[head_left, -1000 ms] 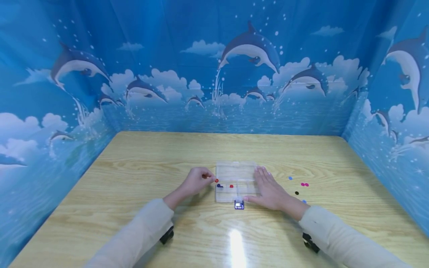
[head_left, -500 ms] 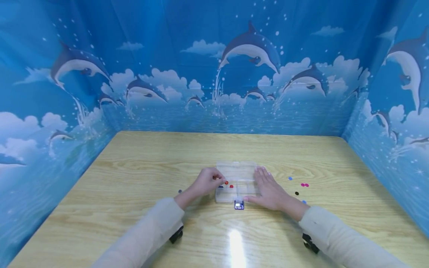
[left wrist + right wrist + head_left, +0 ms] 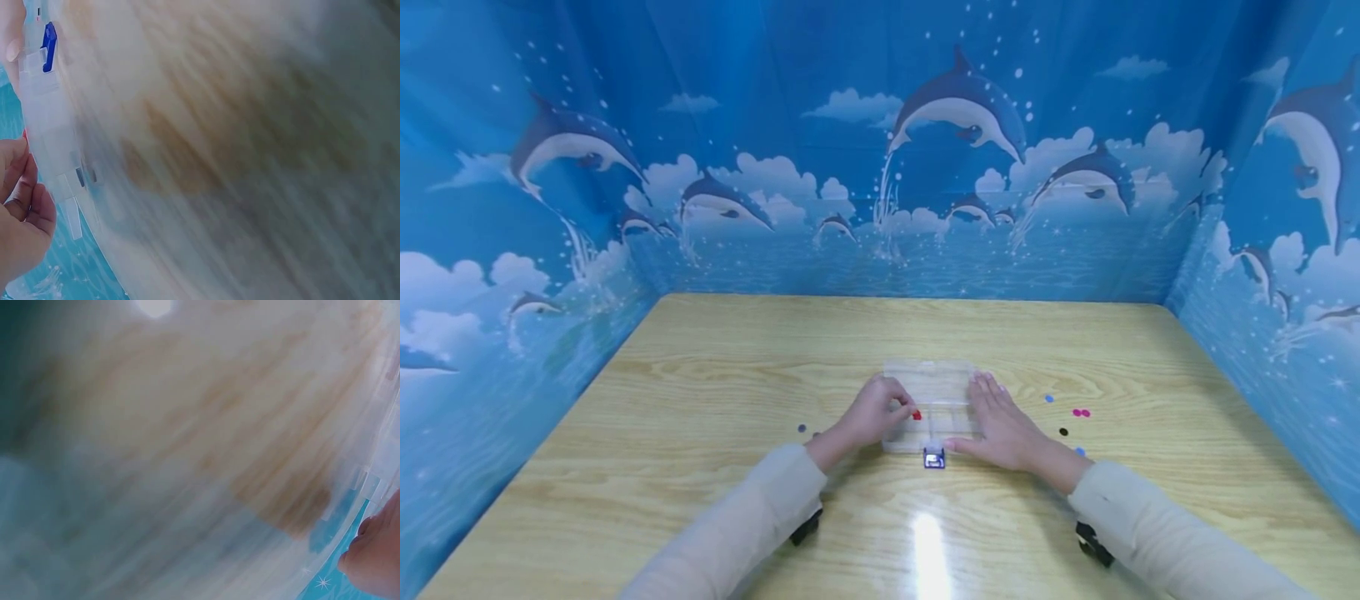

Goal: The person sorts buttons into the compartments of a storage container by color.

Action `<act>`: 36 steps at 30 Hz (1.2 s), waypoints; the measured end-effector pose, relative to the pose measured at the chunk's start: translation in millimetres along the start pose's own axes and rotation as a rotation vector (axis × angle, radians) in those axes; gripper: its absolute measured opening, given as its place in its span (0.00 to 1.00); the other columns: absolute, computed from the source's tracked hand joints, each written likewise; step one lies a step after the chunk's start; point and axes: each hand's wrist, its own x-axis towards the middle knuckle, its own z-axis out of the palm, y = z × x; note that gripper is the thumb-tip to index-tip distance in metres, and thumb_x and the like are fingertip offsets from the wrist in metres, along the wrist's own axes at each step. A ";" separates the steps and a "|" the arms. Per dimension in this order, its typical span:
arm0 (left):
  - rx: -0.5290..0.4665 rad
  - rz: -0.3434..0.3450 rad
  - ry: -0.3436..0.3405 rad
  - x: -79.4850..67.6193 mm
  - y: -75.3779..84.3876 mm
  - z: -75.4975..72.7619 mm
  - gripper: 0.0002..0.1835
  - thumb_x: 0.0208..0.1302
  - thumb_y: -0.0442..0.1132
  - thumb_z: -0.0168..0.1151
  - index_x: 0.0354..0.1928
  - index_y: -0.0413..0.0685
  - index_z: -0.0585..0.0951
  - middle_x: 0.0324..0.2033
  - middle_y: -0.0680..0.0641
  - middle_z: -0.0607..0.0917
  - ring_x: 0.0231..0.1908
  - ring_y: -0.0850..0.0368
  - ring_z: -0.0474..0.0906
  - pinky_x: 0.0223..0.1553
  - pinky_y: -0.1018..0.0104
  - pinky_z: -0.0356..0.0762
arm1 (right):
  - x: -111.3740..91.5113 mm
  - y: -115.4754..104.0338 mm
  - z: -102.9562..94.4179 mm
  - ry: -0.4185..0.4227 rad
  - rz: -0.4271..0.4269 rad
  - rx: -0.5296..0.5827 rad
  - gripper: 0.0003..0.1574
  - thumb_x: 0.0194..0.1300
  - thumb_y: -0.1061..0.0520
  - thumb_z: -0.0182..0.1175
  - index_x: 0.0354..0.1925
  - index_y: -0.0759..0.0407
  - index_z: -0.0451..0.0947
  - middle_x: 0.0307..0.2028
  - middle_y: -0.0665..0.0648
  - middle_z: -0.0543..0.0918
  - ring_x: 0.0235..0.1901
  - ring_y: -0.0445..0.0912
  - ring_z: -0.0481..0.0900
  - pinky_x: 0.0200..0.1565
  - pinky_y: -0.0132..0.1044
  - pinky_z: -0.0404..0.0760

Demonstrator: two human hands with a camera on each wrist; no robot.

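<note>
A clear plastic compartment box (image 3: pixel 910 446) lies on the table with its lid (image 3: pixel 936 382) folded back. My left hand (image 3: pixel 874 412) reaches over its left side, thumb and forefinger pinching a small red disc. Red pieces (image 3: pixel 917 415) show at the fingertips; the held one and the one lying in the compartment can hardly be told apart. In the left wrist view a bit of red shows at the left fingers (image 3: pixel 24 181). My right hand (image 3: pixel 1000 427) rests along the box's right side, fingers straight, thumb near the blue latch (image 3: pixel 934 458). The left hand hides the box's left compartment.
Right of the box lie a blue disc (image 3: pixel 1049 399), pink discs (image 3: pixel 1081 413), a black disc (image 3: pixel 1063 432) and another blue disc (image 3: pixel 1079 452) near the right wrist. Dark discs (image 3: pixel 802 428) lie left of the left wrist. A dolphin-print curtain (image 3: pixel 820 167) encloses the table.
My left hand has moved right with the red disc, from the box's left edge to the red piece inside. Dark discs have come into view behind it. My right hand has stayed still.
</note>
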 end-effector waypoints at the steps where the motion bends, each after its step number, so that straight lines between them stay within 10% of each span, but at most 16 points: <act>1: 0.000 -0.002 0.000 0.1 0.0 0.3 0.04 0.56 0.32 0.63 0.26 0.40 0.84 0.26 0.46 0.86 0.33 0.54 0.78 0.59 0.52 0.68 | 0.1 0.1 0.0 0.000 -0.001 0.000 0.65 0.58 0.28 0.51 0.68 0.76 0.42 0.70 0.72 0.44 0.71 0.63 0.40 0.71 0.54 0.44; 36: -0.124 -0.159 0.071 -12.6 -16.9 -18.0 0.02 0.55 0.35 0.66 0.31 0.46 0.85 0.30 0.50 0.85 0.38 0.57 0.77 0.43 0.62 0.77 | 0.1 -0.1 0.0 0.006 -0.005 -0.013 0.65 0.58 0.27 0.50 0.68 0.76 0.43 0.70 0.72 0.44 0.71 0.63 0.40 0.71 0.53 0.45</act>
